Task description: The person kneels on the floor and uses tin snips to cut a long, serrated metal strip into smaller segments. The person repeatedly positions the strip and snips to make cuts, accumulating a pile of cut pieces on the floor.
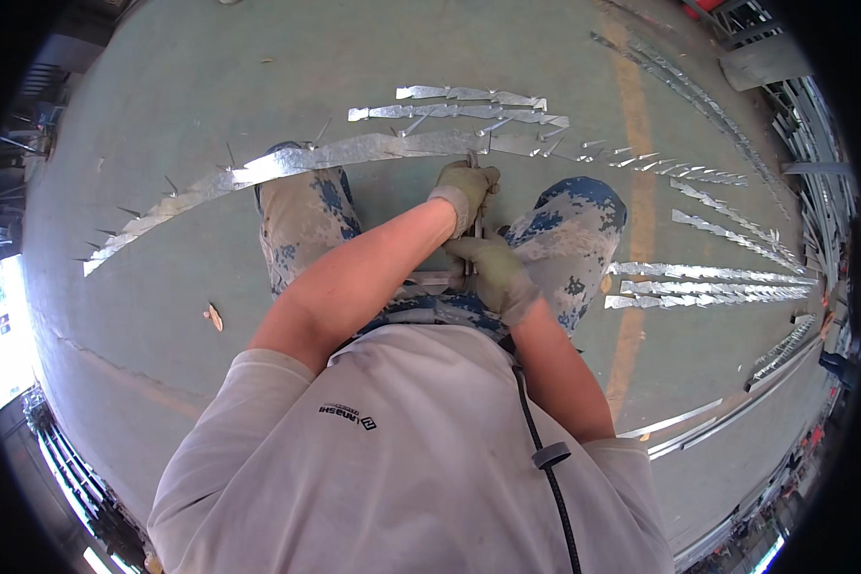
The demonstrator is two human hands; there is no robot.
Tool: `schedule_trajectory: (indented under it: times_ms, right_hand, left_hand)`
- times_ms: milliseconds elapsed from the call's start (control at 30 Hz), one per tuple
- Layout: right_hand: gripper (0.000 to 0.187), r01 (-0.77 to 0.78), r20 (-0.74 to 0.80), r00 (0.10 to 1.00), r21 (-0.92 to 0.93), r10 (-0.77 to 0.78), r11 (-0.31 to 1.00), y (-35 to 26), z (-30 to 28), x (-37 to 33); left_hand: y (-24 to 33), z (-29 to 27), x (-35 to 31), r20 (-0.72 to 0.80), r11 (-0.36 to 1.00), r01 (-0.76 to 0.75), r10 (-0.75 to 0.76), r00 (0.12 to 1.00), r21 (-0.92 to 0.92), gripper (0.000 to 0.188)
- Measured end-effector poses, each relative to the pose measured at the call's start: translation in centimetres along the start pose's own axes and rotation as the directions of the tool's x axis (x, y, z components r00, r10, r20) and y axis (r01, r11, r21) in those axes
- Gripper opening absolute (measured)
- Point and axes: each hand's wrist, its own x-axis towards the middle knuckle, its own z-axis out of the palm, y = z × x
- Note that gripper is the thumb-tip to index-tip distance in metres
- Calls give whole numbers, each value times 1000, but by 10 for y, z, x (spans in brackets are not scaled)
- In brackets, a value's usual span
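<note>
My left hand [466, 187], in an olive work glove, is closed around a slim dark metal tool [478, 228] just in front of a long spiked metal strip [354, 153]. Nearer my lap, my right hand [496, 270], gloved the same way, has its fingers wrapped about the lower part of that tool. The tool's kind is mostly hidden by the gloves; its top end seems to touch the strip's near edge. Bright thorn-like points stand up along the strip, which lies crosswise beyond my knees. Two shorter strips [459, 114] rest just behind it.
My camouflage-trousered knees [584, 220] flank the hands. More spiked strips [708, 287] lie on the green floor [182, 239] to the right, across a yellow line [631, 115]. Long metal bars [684, 430] are at the lower right. A dry leaf [214, 318] lies left.
</note>
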Motion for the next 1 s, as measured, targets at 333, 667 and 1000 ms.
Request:
schedule_trajectory:
  times_ms: [333, 667, 1000]
  right_hand:
    - [28, -108, 384, 920, 428, -73, 897, 10, -25, -11]
    - [38, -333, 595, 745, 724, -301, 605, 28, -23, 4]
    - [30, -232, 517, 835, 641, -189, 731, 23, -25, -3]
  left_hand:
    - [11, 2, -11, 49, 997, 64, -62, 997, -42, 16]
    - [20, 4, -25, 141, 984, 89, -67, 988, -152, 17]
    - [13, 3, -21, 179, 966, 72, -28, 983, -247, 17]
